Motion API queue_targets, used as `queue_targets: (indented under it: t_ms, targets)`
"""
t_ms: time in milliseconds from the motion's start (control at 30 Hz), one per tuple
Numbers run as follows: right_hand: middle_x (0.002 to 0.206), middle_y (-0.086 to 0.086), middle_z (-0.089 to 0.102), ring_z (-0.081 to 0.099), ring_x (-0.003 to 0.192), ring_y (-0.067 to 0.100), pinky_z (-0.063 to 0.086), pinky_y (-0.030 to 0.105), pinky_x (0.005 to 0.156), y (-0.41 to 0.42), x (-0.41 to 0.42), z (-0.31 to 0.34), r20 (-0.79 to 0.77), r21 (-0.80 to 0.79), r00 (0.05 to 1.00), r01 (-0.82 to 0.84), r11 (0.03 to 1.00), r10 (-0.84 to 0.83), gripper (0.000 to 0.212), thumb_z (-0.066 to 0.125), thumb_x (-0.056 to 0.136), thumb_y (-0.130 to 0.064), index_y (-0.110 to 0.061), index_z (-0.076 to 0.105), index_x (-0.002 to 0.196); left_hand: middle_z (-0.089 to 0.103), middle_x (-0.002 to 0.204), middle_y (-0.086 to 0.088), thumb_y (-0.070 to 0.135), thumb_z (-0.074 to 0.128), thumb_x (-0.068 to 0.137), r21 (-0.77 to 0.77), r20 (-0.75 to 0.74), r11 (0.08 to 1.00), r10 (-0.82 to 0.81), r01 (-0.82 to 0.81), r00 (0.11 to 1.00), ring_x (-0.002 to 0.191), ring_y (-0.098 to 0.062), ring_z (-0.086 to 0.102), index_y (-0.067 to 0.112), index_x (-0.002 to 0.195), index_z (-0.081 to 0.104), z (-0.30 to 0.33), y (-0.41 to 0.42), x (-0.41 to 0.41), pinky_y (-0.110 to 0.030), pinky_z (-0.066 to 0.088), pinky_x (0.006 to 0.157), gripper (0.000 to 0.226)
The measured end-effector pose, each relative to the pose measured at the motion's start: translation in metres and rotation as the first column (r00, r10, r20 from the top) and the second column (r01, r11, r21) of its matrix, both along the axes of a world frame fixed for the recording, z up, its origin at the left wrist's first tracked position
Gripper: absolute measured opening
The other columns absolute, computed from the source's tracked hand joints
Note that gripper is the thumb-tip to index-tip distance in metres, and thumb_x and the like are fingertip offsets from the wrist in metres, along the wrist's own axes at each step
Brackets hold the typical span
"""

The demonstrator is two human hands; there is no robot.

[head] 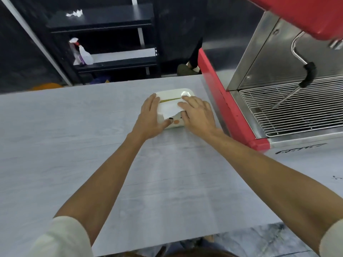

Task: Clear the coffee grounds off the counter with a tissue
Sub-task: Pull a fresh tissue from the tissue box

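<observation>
Fingers of right hand (197, 114) pinch tissue (169, 108) at box slot. Left hand (151, 117), fingers flat together at 9 o'clock, steadies tissue box (171, 93) for the pull.

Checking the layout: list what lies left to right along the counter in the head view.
Left hand → tissue box → right hand → red coffee machine → steam wand.

This looks like a café or coffee-bar work area: a large red and stainless-steel espresso machine (278, 75) with a bent metal steam wand (304, 78) and a wire-grid drip tray (297, 108) stands on a pale grey counter (74, 136), and behind it a black metal storage shelf (111, 43) holds a white spray bottle (82, 53)
</observation>
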State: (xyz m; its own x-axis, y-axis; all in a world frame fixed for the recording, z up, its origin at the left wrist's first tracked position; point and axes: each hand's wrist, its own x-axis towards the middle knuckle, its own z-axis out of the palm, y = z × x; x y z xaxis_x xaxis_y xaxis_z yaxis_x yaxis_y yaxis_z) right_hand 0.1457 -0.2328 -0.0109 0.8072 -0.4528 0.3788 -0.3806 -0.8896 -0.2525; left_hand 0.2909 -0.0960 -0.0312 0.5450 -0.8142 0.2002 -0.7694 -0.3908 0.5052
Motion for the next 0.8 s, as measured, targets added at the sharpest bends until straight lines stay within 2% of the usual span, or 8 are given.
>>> queue_targets:
  t_ms: [167,367,633,800]
  targets:
    - [0.13,-0.002,0.059,0.05,0.12,0.023,0.041,0.046,0.093,0.008,-0.007,0.009,0.046,-0.046,0.999,-0.02,0.999,0.023,0.03,0.048,0.089,-0.017,-0.019,0.064,0.114,0.012,0.165,-0.008,0.057,0.066,0.086,0.017,0.001,1.0,-0.013,0.013,1.0,0.152,-0.024,0.011,0.007,0.155,0.021,0.002,0.001,0.0,-0.041,0.022,0.12,0.096]
    - [0.127,-0.002,0.063,0.052,0.121,0.024,0.042,0.044,0.092,0.028,-0.035,0.017,0.087,-0.077,0.996,-0.03,0.997,0.036,0.038,0.037,0.089,-0.025,-0.018,0.065,0.114,0.007,0.166,-0.008,0.04,0.074,0.085,0.049,-0.01,0.999,-0.018,0.019,1.0,0.153,-0.025,0.007,0.008,0.155,0.018,0.005,0.002,0.001,-0.047,0.028,0.118,0.095]
    - [0.125,0.002,0.064,0.056,0.116,0.025,0.043,0.041,0.093,0.046,-0.082,0.015,0.125,-0.064,0.989,-0.067,0.996,0.075,0.035,0.043,0.087,-0.02,-0.013,0.064,0.115,0.011,0.165,-0.008,0.049,0.075,0.082,-0.046,0.002,0.999,0.007,-0.007,1.0,0.151,-0.029,0.014,0.011,0.154,0.022,0.011,0.014,-0.03,-0.05,0.029,0.117,0.097]
    - [0.125,0.003,0.063,0.057,0.115,0.024,0.046,0.042,0.093,0.051,-0.109,0.017,0.138,-0.022,0.986,-0.092,0.995,0.095,0.038,0.039,0.089,-0.024,-0.012,0.064,0.116,0.012,0.166,-0.006,0.054,0.072,0.082,-0.039,-0.01,0.997,0.06,-0.06,0.998,0.151,-0.027,0.017,0.016,0.154,0.023,0.004,0.041,-0.056,-0.053,0.032,0.116,0.095]
